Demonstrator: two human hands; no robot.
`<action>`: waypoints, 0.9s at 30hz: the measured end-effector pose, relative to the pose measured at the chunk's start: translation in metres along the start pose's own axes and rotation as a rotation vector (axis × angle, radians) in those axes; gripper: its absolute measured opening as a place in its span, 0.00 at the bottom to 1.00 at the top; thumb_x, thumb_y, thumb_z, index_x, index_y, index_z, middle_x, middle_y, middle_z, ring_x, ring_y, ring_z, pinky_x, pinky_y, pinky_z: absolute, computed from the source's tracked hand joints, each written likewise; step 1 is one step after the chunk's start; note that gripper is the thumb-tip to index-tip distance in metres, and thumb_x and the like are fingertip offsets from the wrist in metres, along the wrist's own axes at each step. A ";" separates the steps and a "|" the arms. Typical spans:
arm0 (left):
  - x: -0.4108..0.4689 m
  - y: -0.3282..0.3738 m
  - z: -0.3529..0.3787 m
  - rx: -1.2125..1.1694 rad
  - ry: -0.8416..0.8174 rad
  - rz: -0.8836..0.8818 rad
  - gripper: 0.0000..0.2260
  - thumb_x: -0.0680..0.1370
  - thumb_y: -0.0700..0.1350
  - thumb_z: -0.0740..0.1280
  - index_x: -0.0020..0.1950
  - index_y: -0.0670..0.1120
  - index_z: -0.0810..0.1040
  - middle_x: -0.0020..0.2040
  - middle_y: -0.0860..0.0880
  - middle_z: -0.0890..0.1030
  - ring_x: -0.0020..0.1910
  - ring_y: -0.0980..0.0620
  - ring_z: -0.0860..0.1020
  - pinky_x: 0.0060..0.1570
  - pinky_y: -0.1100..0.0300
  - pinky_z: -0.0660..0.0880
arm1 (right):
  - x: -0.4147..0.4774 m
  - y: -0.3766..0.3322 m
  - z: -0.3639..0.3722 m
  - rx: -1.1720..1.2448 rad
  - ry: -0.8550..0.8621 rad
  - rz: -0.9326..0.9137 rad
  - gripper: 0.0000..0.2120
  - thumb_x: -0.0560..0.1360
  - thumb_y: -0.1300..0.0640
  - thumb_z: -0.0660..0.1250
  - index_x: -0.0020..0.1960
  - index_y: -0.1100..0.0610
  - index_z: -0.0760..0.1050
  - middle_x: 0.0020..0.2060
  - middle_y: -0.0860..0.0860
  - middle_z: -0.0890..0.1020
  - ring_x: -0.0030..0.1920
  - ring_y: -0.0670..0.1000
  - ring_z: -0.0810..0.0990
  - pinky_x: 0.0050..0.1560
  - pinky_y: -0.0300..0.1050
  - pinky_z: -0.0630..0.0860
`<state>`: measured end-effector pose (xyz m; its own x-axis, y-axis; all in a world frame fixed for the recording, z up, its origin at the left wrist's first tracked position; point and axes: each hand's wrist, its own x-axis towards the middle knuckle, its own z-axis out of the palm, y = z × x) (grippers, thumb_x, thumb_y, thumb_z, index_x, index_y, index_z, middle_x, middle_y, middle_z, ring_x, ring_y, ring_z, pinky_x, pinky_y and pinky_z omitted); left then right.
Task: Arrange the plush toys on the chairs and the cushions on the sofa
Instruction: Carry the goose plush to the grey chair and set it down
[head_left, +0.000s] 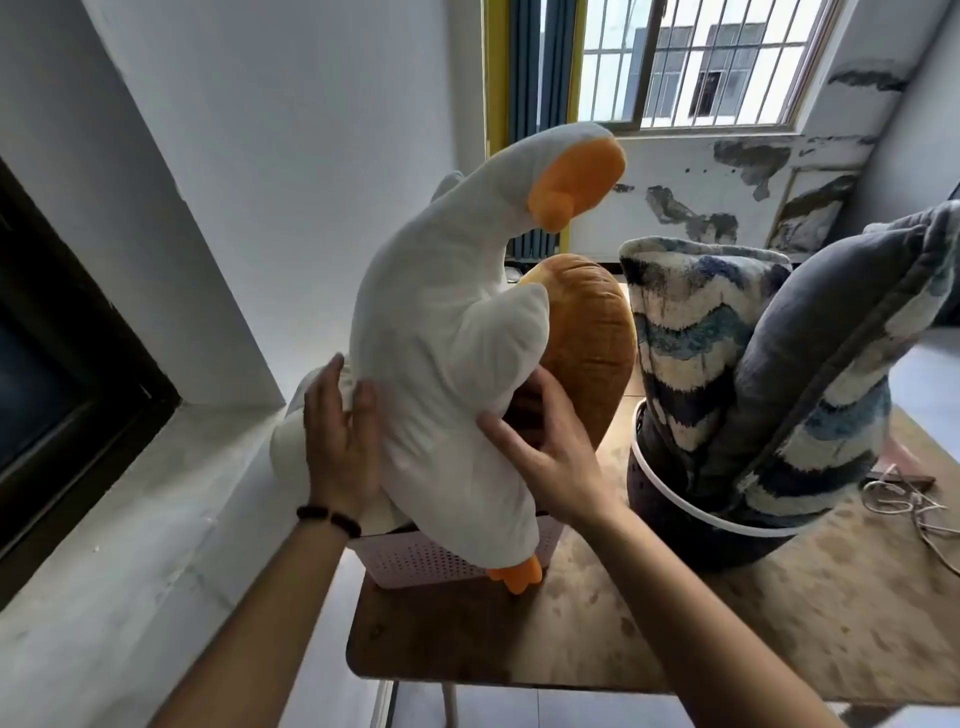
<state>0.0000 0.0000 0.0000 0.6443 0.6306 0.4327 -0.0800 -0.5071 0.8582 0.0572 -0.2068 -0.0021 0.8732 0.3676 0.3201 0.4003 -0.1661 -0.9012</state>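
Note:
A large white plush goose (436, 322) with an orange beak and orange feet stands upright over a pink perforated basket (415, 564). My left hand (340, 447) grips its left flank and my right hand (545, 457) grips its right flank under the wing. Behind the goose an orange-brown plush toy (587, 343) stands in the same basket. To the right, two cushions, one blue-and-cream patterned (691, 332) and one grey-backed (831, 364), stick up out of a dark round basket (691, 525) with a white rim. No chair or sofa is in view.
Both baskets sit on a worn brown table (597, 639). A grey ledge (130, 545) and white wall run along the left, with a dark-framed opening (52, 353). Loose cable (914, 509) lies at the table's right. A barred window (691, 62) is behind.

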 end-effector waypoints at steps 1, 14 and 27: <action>0.016 0.001 0.007 -0.034 -0.002 -0.023 0.25 0.85 0.56 0.56 0.80 0.47 0.62 0.77 0.50 0.65 0.76 0.55 0.62 0.68 0.70 0.57 | 0.010 -0.004 0.004 0.022 -0.013 -0.005 0.40 0.71 0.33 0.72 0.77 0.43 0.61 0.71 0.44 0.72 0.70 0.44 0.72 0.69 0.49 0.74; 0.047 0.025 0.025 -0.304 -0.159 -0.017 0.36 0.78 0.69 0.54 0.80 0.48 0.63 0.78 0.53 0.67 0.76 0.57 0.65 0.76 0.62 0.60 | 0.021 -0.029 0.027 0.085 -0.056 -0.023 0.18 0.80 0.44 0.68 0.68 0.48 0.77 0.61 0.36 0.78 0.63 0.31 0.74 0.63 0.27 0.68; -0.008 0.212 0.022 -0.359 -0.231 0.840 0.37 0.83 0.65 0.50 0.78 0.36 0.60 0.78 0.36 0.63 0.78 0.39 0.62 0.75 0.38 0.60 | -0.065 -0.112 -0.076 -0.067 0.731 -0.249 0.27 0.71 0.30 0.62 0.60 0.47 0.77 0.57 0.40 0.79 0.61 0.34 0.73 0.64 0.31 0.70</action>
<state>-0.0054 -0.1249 0.1724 0.4015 -0.0111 0.9158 -0.7914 -0.5075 0.3408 -0.0232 -0.2817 0.1003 0.7079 -0.2916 0.6433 0.6043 -0.2216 -0.7654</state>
